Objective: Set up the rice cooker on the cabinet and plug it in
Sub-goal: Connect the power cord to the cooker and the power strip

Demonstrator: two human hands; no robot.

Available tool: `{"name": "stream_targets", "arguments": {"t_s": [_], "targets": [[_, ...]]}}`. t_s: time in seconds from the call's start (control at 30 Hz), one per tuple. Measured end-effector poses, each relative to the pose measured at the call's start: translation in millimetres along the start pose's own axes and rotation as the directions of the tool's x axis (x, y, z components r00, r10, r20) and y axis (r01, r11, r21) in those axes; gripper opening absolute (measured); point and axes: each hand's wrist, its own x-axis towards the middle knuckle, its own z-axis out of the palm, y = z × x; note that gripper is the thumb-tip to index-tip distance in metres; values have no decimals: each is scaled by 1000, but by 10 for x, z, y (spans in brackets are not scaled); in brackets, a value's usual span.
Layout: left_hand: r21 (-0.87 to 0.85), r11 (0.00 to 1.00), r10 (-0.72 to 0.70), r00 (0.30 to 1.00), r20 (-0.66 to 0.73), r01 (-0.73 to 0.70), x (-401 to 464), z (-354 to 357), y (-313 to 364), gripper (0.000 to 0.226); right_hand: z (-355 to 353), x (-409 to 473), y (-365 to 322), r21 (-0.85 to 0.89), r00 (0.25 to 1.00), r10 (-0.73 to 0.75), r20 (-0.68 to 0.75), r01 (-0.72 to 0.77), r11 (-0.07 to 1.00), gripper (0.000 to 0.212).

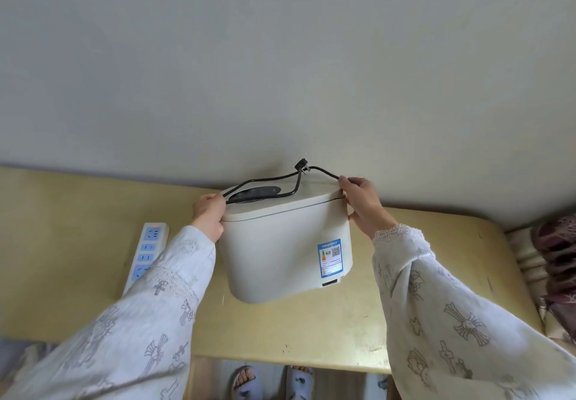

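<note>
On the yellow cabinet surface (311,331), near the wall: one white rice cooker (285,243), lid closed, energy label (331,257) facing the camera. It appears tilted and lifted, or only just touching down; contact with the surface cannot be told for certain.

Left hand (208,212): fingers curled round the cooker's upper left edge, also trapping the black power cord (265,181) against the lid.

Right hand (363,200): thumb and fingers pinching the cord at the upper right edge, palm alongside the cooker's side.

Cord: looped loosely over the lid; plug (302,165) sticking up free at the back, not inserted.

Power strip (146,253): white, blue sockets, red light lit; lying on the surface just left of the cooker, under the left sleeve. No socket visibly occupied.

Risks, as judged:
- Cooker set down off level could rock or slide toward the front edge.
- Loose cord loop could snag a finger or sleeve and tug the cooker.
- Left sleeve could drag the strip.
- Strip seems live; prongs need careful handling.

Containers: rice cooker only; contents hidden by the closed lid.
</note>
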Motion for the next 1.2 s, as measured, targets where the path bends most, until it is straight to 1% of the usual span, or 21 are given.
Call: {"name": "stream_targets", "arguments": {"t_s": [0.07,0.13,0.2,0.23,0.3,0.4,0.47,0.5,0.53,0.6,0.63,0.73,0.77,0.8,0.87,0.97,1.03,1.1,1.2], "targets": [[-1,1000,-15,1000,5,15,60,10,57,32,48,37,-42,33,1000,-23,5,23,999,22],[10,1000,16,1000,3,-16,118,30,90,27,103,49,-44,84,998,-68,10,67,994,13],[73,992,102,995,0,-102,117,46,97,32,161,70,-19,115,991,-136,-7,136,984,5],[114,981,156,988,8,-156,90,45,94,36,191,79,-2,102,984,-179,-18,180,978,6],[172,947,267,962,56,-272,29,31,82,38,268,86,16,14,961,-276,-19,277,961,16],[155,875,433,884,177,-459,-61,-17,74,27,408,87,24,-181,930,-367,12,363,914,27],[155,807,524,812,257,-570,-125,-65,66,25,487,101,24,-335,914,-405,16,386,859,31],[169,767,560,775,293,-619,-146,-89,62,25,516,111,13,-376,906,-422,12,395,838,31],[179,735,581,744,331,-654,-160,-109,63,25,547,122,-2,-392,901,-434,10,403,827,31],[208,695,580,707,405,-689,-194,-140,75,27,610,142,-43,-415,893,-451,11,414,810,29],[246,656,592,689,418,-713,-222,-149,78,30,637,151,-62,-433,889,-457,8,415,800,28],[362,485,700,602,385,-796,-305,-170,85,32,752,191,-134,-469,887,-462,-1,408,783,25],[382,452,714,583,387,-806,-322,-175,76,36,788,203,-164,-478,888,-460,2,405,780,25],[401,438,711,583,392,-804,-318,-178,57,38,822,214,-191,-481,890,-456,6,402,779,25],[441,461,688,624,371,-770,-260,-189,26,34,869,227,-227,-451,896,-444,9,400,798,24],[481,482,674,661,330,-732,-160,-212,29,30,898,210,-248,-311,907,-421,-8,398,863,22],[517,483,652,684,327,-707,-94,-233,58,34,917,179,-254,-262,906,-424,3,410,874,22],[575,470,625,713,318,-669,-48,-260,73,42,932,150,-245,-321,890,-453,47,443,837,24],[646,465,558,767,318,-606,-9,-304,95,55,953,139,-204,-499,848,-512,134,504,705,28]]}}
